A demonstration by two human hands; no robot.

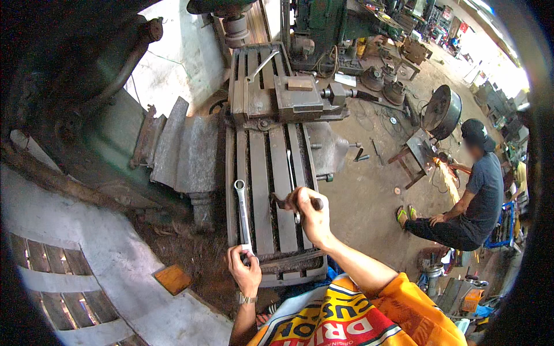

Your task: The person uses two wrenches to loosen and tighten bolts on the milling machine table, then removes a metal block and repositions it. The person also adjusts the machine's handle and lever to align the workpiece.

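Down the middle of your view, from 12 to 6 o'clock, runs the slotted metal desk. At 3 o'clock, well apart from you, a seated co-worker faces a spray of sparks. The vise sits across the desk at 12 o'clock. At 7 to 8 o'clock, along the desk's left edge, lies the ring-ended wrench; your left hand, at 7 o'clock, has its fingers pinching the near end. A slimmer wrench lies close to the centre, pointing toward your right hand. That hand, at 5 o'clock, has its fingers curled around a brown, brush-like tool over the desk. A small block rests on the vise.
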